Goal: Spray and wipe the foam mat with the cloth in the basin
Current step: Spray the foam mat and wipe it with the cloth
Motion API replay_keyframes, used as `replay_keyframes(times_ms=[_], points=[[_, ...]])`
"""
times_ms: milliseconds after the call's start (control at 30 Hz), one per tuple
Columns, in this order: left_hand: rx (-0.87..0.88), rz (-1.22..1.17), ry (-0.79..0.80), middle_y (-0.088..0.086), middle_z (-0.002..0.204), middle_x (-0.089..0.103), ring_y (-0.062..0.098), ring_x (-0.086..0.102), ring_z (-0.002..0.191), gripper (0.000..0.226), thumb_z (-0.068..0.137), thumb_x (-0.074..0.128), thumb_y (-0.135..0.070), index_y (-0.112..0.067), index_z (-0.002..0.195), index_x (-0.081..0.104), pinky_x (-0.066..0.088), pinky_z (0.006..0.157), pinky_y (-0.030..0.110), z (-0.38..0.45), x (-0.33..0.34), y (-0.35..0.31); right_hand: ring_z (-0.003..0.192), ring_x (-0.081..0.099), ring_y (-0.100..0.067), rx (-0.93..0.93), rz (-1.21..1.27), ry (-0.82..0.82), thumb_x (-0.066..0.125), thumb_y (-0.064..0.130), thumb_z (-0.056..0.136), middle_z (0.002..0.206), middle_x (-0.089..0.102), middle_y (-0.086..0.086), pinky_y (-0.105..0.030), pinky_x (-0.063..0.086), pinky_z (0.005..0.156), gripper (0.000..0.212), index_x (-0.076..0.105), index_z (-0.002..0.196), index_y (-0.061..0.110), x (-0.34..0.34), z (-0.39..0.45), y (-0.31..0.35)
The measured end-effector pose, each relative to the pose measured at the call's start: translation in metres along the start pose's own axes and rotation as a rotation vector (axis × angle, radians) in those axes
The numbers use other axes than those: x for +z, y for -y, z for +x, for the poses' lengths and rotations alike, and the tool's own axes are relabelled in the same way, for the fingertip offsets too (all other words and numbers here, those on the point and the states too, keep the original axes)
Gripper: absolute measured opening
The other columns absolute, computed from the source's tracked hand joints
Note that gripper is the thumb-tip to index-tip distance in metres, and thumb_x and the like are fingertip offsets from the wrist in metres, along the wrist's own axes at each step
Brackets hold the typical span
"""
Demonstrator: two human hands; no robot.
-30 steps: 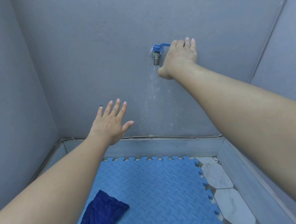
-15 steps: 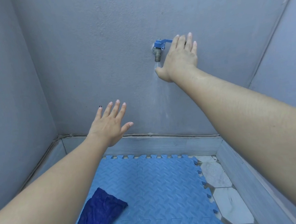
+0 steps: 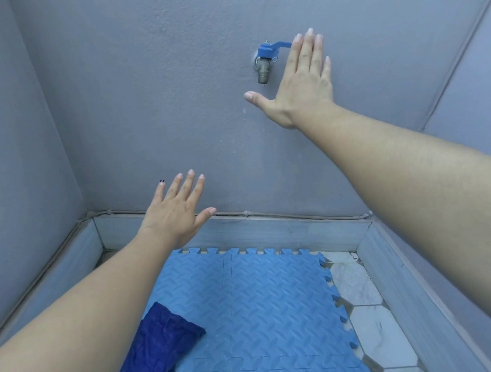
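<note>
Right hand spread beside tap; cloth on mat.

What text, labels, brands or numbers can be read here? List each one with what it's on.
None: no readable text shows anywhere.
The tap, foam mat, cloth and grey wall carry no lettering, label or number.

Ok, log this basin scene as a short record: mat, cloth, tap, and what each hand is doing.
mat: blue foam mat flat on basin floor
cloth: dark blue cloth crumpled on mat's near left part
tap: blue-handled tap on back wall, no stream visible
left hand: left hand open, empty, above mat
right hand: right hand open, fingers at tap handle
</note>
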State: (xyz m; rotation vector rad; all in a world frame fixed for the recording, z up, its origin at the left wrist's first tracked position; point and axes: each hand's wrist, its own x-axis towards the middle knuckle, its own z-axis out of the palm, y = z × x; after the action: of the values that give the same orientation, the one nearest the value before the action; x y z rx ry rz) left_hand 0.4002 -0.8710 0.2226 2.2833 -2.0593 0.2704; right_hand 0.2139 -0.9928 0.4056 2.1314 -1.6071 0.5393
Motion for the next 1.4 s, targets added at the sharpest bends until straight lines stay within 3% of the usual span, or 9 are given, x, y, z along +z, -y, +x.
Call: replay_keyframes(times_ms=[167,333,433,533,667,800,1033,1133,1400], points=[[-0.010,-0.042,0.009,0.003,0.160,-0.013,0.021,-0.008,0.147,0.073,0.095,0.009,-0.060,-0.020,0.151,-0.014,0.001,0.119,0.045,-0.009,0.009,-0.002,0.149,-0.018,-0.031,-0.025,0.137,0.003,0.031,0.088,0.076,0.161,-0.018,-0.017,-0.049,-0.001,0.122,0.125,-0.013,0.152,0.000,-0.001,0.000,-0.003],[0.007,-0.196,0.123,0.002,0.160,-0.015,0.020,-0.010,0.147,0.081,0.088,0.002,-0.066,-0.017,0.150,-0.015,0.001,0.119,0.040,-0.059,0.051,-0.004,0.152,-0.009,-0.022,-0.078,0.392,-0.021,0.028,0.065,0.096,0.165,-0.004,-0.007,-0.043,-0.002,0.122,0.088,0.001,0.156,0.008,0.065,-0.085,-0.011],[0.003,-0.157,0.381,0.001,0.158,-0.021,0.023,-0.014,0.147,0.119,0.050,-0.035,-0.081,-0.016,0.149,-0.019,-0.002,0.118,0.042,-0.120,0.113,-0.005,0.152,-0.008,-0.020,-0.003,0.361,0.376,0.023,0.060,0.099,0.165,-0.003,-0.001,-0.045,0.001,0.123,0.077,0.001,0.157,0.015,0.170,-0.212,-0.039],[-0.013,-0.151,0.590,-0.001,0.152,-0.031,0.019,-0.023,0.143,0.130,0.035,-0.040,-0.084,-0.017,0.146,-0.025,-0.004,0.117,0.044,-0.173,0.161,-0.010,0.152,-0.006,-0.025,0.265,0.205,0.700,0.017,0.056,0.100,0.166,-0.003,-0.001,-0.048,0.006,0.121,0.070,0.001,0.157,0.018,0.241,-0.326,-0.093],[-0.039,-0.223,0.520,-0.006,0.152,-0.032,0.014,-0.028,0.139,0.107,0.049,-0.044,-0.076,-0.022,0.140,-0.030,-0.009,0.116,0.040,-0.166,0.190,-0.014,0.152,-0.001,-0.024,0.330,0.201,0.624,0.020,0.047,0.103,0.165,0.003,0.000,-0.045,0.009,0.122,0.061,0.008,0.157,0.022,0.265,-0.386,-0.117],[0.041,-0.263,0.368,-0.006,0.158,-0.007,0.022,-0.007,0.147,0.083,0.081,-0.023,-0.065,-0.026,0.151,-0.001,-0.004,0.116,0.042,-0.113,0.211,-0.063,0.152,0.005,-0.024,0.287,0.168,0.579,0.009,0.053,0.095,0.164,0.010,-0.001,-0.042,0.005,0.121,0.070,0.014,0.157,0.021,0.276,-0.380,-0.117],[0.386,-0.348,0.290,-0.008,0.160,-0.007,0.021,-0.010,0.147,0.068,0.089,-0.010,-0.052,-0.031,0.152,0.000,-0.010,0.117,0.045,-0.020,0.219,-0.215,0.151,0.002,-0.014,0.235,0.236,0.544,0.010,0.046,0.096,0.163,0.018,-0.002,-0.040,0.004,0.122,0.067,0.021,0.155,0.016,0.283,-0.374,-0.122],[0.469,-0.337,0.297,-0.012,0.160,-0.006,0.017,-0.008,0.147,0.056,0.098,0.009,-0.050,-0.036,0.152,0.001,-0.008,0.118,0.045,0.013,0.222,-0.230,0.150,0.002,-0.008,0.266,0.304,0.530,0.016,0.044,0.097,0.163,0.016,0.002,-0.038,0.003,0.123,0.063,0.024,0.155,0.020,0.284,-0.376,-0.125],[-0.168,-0.364,0.360,-0.007,0.161,-0.007,0.027,-0.010,0.147,0.058,0.099,0.020,-0.050,-0.034,0.152,0.004,-0.008,0.115,0.051,0.028,0.236,-0.133,0.151,0.008,-0.011,0.289,0.357,0.511,0.022,0.039,0.096,0.160,0.013,0.007,-0.040,0.010,0.123,0.060,0.030,0.153,0.021,0.284,-0.375,-0.124]])
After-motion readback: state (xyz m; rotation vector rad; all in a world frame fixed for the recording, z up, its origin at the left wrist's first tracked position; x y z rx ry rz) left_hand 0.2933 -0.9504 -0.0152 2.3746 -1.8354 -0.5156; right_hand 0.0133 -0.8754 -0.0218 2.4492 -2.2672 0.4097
